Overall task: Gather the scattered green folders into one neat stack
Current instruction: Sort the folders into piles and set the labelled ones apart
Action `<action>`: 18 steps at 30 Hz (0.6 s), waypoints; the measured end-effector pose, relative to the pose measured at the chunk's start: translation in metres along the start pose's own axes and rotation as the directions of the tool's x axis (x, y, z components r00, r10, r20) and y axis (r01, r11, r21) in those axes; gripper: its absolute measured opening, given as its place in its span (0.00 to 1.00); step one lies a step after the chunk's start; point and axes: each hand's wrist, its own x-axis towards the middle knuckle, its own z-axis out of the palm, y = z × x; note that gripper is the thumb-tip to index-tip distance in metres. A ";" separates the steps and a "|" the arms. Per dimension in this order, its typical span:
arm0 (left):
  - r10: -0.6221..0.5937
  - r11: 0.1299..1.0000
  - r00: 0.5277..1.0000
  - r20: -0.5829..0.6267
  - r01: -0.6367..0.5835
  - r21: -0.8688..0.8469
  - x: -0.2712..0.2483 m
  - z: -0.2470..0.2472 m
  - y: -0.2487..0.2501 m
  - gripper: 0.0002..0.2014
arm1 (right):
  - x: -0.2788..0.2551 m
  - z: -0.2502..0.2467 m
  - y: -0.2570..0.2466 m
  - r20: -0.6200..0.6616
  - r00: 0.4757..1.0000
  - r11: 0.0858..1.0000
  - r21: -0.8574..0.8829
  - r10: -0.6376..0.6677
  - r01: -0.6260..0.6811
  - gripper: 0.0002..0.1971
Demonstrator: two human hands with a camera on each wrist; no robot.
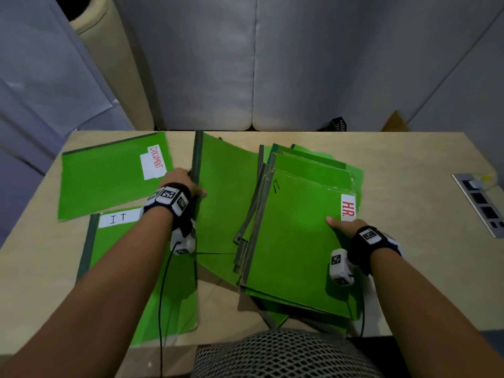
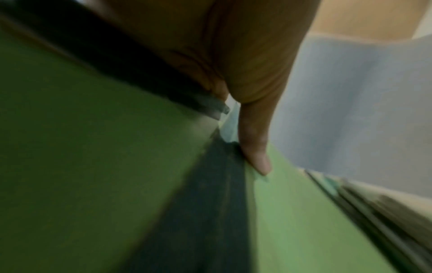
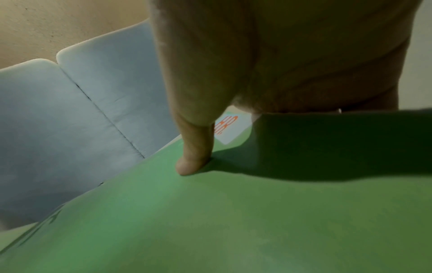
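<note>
At frame centre the left hand (image 1: 182,183) has its grip pinching the dark spine of a tilted green folder (image 1: 223,203), while the right hand (image 1: 344,226) pinches the "H.R." folder (image 1: 297,241) topping the untidy stack (image 1: 321,170) at centre-right of the table (image 1: 409,186).

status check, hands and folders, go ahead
Left hand grips lifted folder by its spine. Right hand holds H.R. folder atop messy pile. DOCUMENT folder, I.T folder still loose.

Beige table (image 1: 409,165) under scattered green folders (image 1: 109,181), inset socket strip (image 1: 480,203).
</note>
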 end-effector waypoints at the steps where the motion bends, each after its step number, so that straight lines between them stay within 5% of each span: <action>1: 0.044 0.999 0.998 -0.051 -0.044 0.016 -0.007 -0.009 0.011 0.26 | -0.002 -0.001 -0.001 0.013 1.000 1.000 -0.024 0.013 -0.012 0.34; 5: 0.197 0.974 0.947 -0.254 -0.160 0.158 -0.042 -0.032 0.052 0.14 | -0.010 -0.007 -0.004 0.026 0.999 0.990 -0.138 0.025 -0.021 0.33; 10: 0.350 0.933 0.866 -0.356 -0.289 0.215 -0.082 -0.080 0.074 0.14 | -0.003 -0.006 0.004 0.007 1.000 0.995 -0.095 0.019 -0.018 0.33; 14: 0.385 0.912 0.880 -0.278 -0.409 -0.031 -0.100 -0.111 0.090 0.18 | 0.004 -0.007 0.006 0.062 0.998 0.997 0.082 -0.001 -0.005 0.34; 18: 0.366 0.851 0.926 -0.099 -0.375 -0.366 -0.084 -0.069 0.097 0.21 | 0.029 -0.006 0.021 0.112 0.993 0.877 0.480 -0.032 -0.026 0.42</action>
